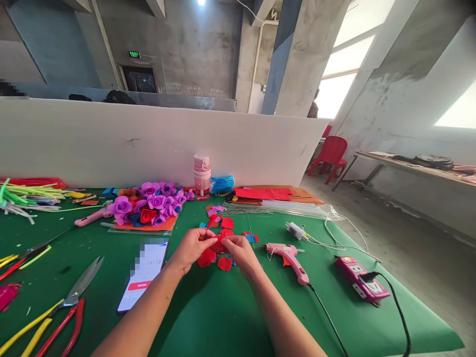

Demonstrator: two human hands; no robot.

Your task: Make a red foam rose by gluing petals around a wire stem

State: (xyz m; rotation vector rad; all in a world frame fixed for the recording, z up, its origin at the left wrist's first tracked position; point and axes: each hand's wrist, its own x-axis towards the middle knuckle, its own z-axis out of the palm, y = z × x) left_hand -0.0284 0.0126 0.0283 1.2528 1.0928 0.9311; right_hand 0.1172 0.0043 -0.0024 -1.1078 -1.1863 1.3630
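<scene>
Both hands meet over the middle of the green table. My left hand [193,249] pinches one side of a red petal piece [219,243], and my right hand [240,252] pinches its other side. Fingers cover part of it, so its full shape is hidden. Loose red petals [224,264] lie just under and around the hands, with a few blue and purple pieces among them. To the right of my right hand rests a pink hot glue gun [290,258], its nozzle pointing left toward the petals.
Purple flowers [156,201] are heaped at the back left. A phone [145,277] and large scissors [74,297] lie left. A pink bottle [202,178] stands by the white partition [163,144]. Thin wires [245,208], a charger [296,230] and a purple power box [360,278] sit right.
</scene>
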